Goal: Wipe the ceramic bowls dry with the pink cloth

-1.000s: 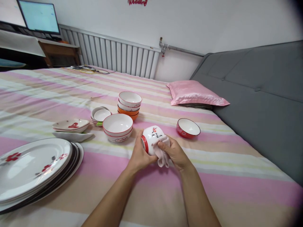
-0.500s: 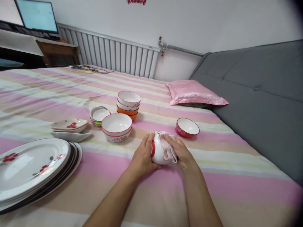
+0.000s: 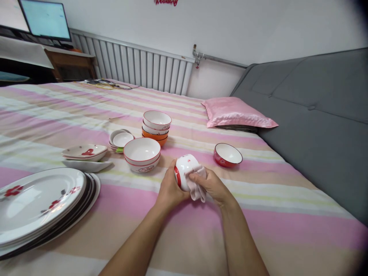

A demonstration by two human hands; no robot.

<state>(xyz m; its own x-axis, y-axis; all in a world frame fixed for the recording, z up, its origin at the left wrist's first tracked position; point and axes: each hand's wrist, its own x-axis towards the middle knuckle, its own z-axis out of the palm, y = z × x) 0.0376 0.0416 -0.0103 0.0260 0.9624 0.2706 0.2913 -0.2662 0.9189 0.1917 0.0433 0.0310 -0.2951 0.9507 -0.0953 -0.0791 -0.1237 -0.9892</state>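
Note:
I hold a small white bowl [image 3: 185, 165] with a red rim, tipped on its side above the striped bed cover. My left hand [image 3: 169, 188] is closed around its rim side. My right hand [image 3: 211, 185] presses a pale cloth [image 3: 197, 189] against the bowl's outer wall, fingers curled over the cloth. The bowl's inside is hidden from me.
A red bowl [image 3: 228, 155] stands to the right. Ahead sit a white bowl pair [image 3: 142, 152], a stack of bowls [image 3: 156, 127], small dishes [image 3: 121, 139], shallow plates [image 3: 84, 152] and large flowered plates [image 3: 40, 203]. A pink pillow [image 3: 237, 112] and grey headboard [image 3: 316, 115] lie right.
The bowl has turned in my hands: half a second ago the cloth lay over its top, now its white base shows above and the cloth sits at its lower right side.

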